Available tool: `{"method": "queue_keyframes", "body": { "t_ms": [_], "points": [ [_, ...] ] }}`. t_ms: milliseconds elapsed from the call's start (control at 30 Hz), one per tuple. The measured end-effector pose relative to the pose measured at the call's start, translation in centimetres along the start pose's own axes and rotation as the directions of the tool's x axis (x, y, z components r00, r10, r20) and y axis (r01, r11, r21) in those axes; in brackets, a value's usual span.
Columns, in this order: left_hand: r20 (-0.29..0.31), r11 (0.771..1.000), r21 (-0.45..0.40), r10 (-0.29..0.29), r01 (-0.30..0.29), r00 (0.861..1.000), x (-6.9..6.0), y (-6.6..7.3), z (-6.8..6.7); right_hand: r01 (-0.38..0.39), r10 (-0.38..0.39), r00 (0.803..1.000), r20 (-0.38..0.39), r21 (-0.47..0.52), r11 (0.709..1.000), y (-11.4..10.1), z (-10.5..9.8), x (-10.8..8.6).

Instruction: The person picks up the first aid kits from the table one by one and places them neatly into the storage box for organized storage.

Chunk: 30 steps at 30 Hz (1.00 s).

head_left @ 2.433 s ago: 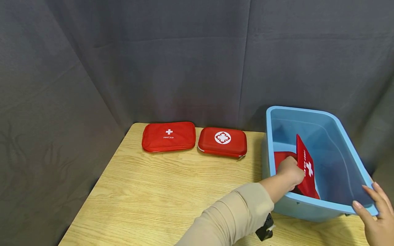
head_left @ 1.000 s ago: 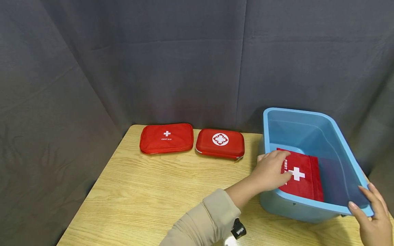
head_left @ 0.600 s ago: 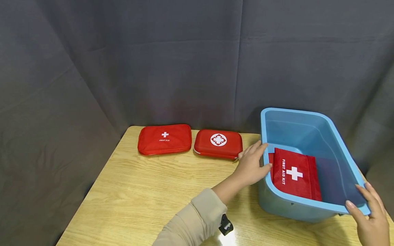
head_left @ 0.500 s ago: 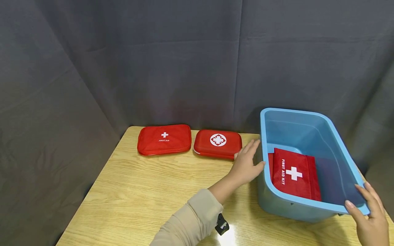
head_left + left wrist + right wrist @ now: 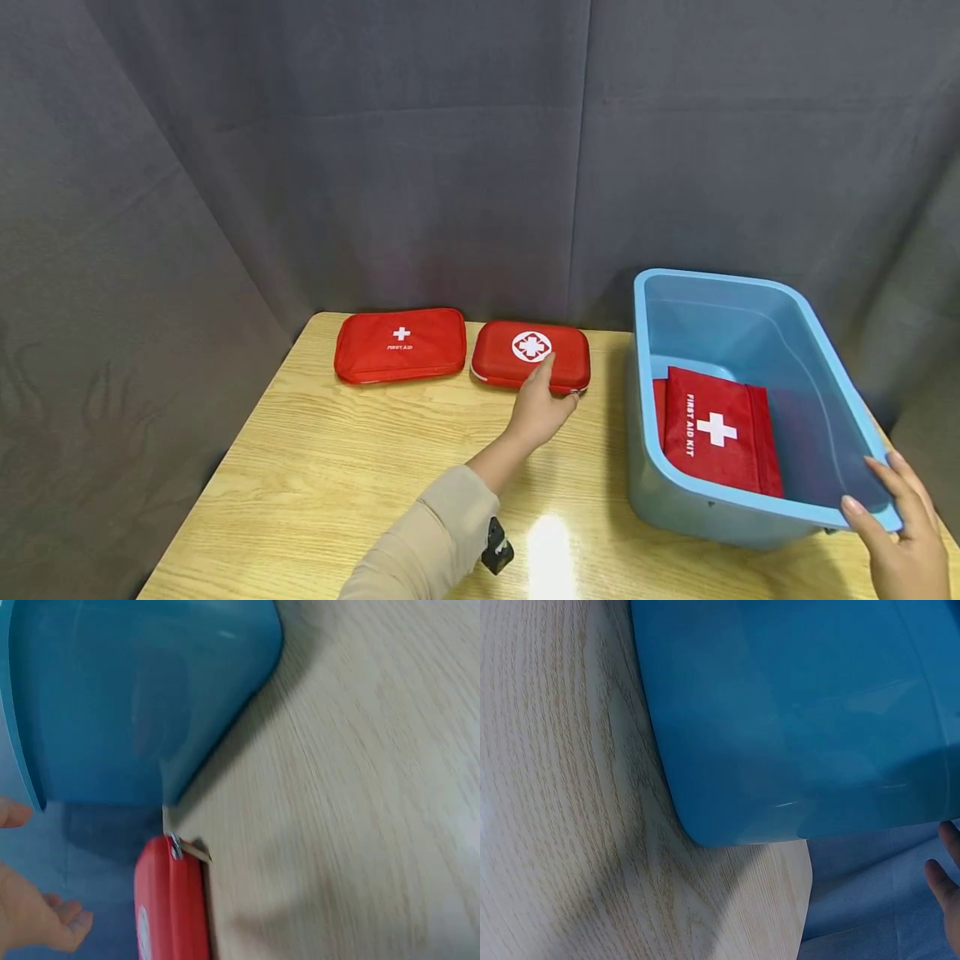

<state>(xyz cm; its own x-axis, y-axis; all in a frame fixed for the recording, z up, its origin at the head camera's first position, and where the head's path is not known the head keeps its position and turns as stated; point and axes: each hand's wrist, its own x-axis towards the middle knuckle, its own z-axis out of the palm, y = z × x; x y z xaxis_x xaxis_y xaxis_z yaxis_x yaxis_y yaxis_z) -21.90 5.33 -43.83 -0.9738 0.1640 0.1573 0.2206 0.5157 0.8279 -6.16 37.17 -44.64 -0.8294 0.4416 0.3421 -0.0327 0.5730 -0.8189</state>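
Observation:
My left hand (image 5: pixel 542 408) reaches over the front of a red hard-shell first aid case (image 5: pixel 491 354) with a white round emblem. Its thumb and fingers are spread apart, and in the left wrist view the hand (image 5: pixel 34 915) is separate from the case (image 5: pixel 176 907). To the left lies a flat red first aid pouch (image 5: pixel 400 358). My right hand (image 5: pixel 907 521) holds the near right corner of a blue plastic bin (image 5: pixel 750 529), fingertips over the rim. Inside the bin, a red first aid kit pouch (image 5: pixel 720 458) lies partly over another red item (image 5: pixel 660 408).
The wooden table (image 5: pixel 315 483) ends against a dark grey curtain (image 5: pixel 420 167) at the back and left. The bin's tall wall (image 5: pixel 150 712) stands to the right of the hard case. A black strap device (image 5: pixel 497 546) sits at the left sleeve.
The red first aid kit pouch was let go and now lies flat in the bin. My left hand left the bin and moved left to the hard case. The right hand stayed at the corner.

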Motion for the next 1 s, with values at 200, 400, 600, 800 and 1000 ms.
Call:
{"method": "queue_keyframes", "body": {
  "t_ms": [200, 400, 600, 800, 1000],
  "points": [
    [-0.061, 0.981, -0.081, -0.181, 0.176, 0.982, 0.2, -2.3, -0.6, -0.009, 0.009, 1.0, 0.01, 0.025, 1.0, 0.2, -0.2, -0.1],
    [-0.102, 0.939, -0.162, -0.321, 0.302, 0.942, 0.5, -4.2, -0.7, -0.002, 0.002, 1.0, -0.014, 0.05, 0.999, 0.2, -0.2, 0.0],
    [-0.185, 0.898, -0.257, -0.409, 0.358, 0.893, 3.5, -12.3, 2.1, 0.005, -0.004, 1.0, -0.02, 0.066, 0.998, 0.1, 0.2, 0.3],
    [-0.234, 0.867, -0.357, -0.444, 0.348, 0.865, 6.5, -20.8, 5.1, 0.019, -0.019, 1.0, -0.005, 0.037, 0.999, 0.2, 0.0, 0.2],
    [-0.191, 0.77, -0.432, -0.588, 0.47, 0.786, 9.9, -28.8, 8.1, -0.009, 0.009, 1.0, 0.0, 0.015, 1.0, 0.2, 0.0, 0.1]
  ]
}}
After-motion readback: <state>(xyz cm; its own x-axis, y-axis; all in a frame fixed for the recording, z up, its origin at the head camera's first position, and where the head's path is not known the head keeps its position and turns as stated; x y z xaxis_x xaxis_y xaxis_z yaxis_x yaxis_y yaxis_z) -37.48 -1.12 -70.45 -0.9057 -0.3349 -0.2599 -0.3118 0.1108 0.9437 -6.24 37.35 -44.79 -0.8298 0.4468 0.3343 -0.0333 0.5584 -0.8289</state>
